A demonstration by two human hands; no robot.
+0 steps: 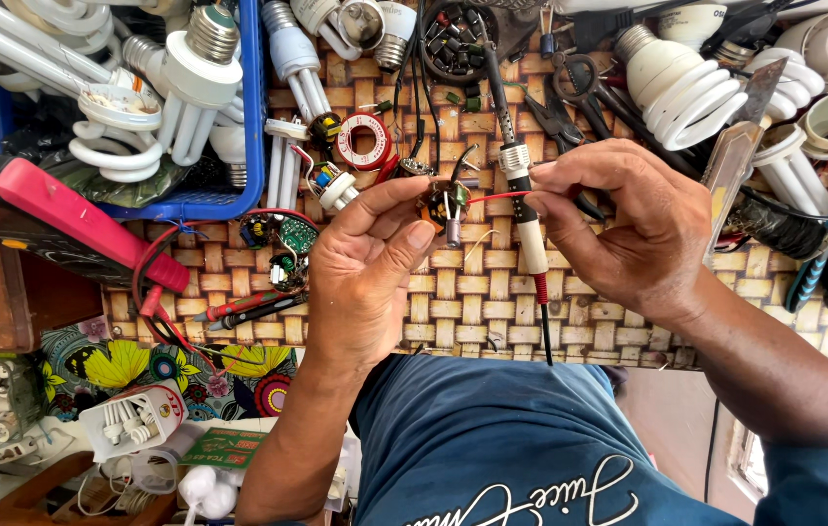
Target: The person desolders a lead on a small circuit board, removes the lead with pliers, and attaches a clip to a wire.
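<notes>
Head view: left hand (367, 268) pinches small circuit board (445, 206) between thumb and forefinger, frame centre. Right hand (628, 229) at 3 o'clock of board, fingertips closed on red wire (494, 197) running from it. Soldering iron (519, 185) lies just behind — on woven mat (472, 292).

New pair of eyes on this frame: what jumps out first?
At centre, the left hand pinches a small round circuit board with upright components, while the right hand pulls a thin red wire off it, above a white-handled soldering iron lying on the woven bamboo mat. White spiral and tube lamp bulbs fill a blue plastic basket at top left. A pink-red clamp meter lies at left.
</notes>
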